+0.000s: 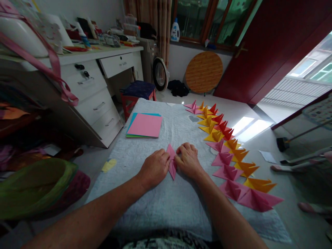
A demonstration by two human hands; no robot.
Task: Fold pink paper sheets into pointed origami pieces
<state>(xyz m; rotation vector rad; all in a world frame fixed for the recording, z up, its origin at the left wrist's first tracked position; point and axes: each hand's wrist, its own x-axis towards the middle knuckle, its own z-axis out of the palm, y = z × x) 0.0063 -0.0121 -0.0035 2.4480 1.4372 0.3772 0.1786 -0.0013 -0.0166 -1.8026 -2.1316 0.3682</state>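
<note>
On the grey-white cloth-covered table (160,200) lies a small pink folded paper piece (171,162), pointed at both ends. My left hand (155,167) presses on its left side with fingers curled and closed. My right hand (187,159) presses on its right side, knuckles up, fingers bent onto the paper. Both hands meet over the fold line.
A stack of square paper sheets (144,125), pink on top, lies at the table's far left. A long curved row of folded pink, yellow, orange and red paper shapes (228,157) runs down the right side. A white desk with drawers (95,93) stands left, a red stool (137,91) beyond.
</note>
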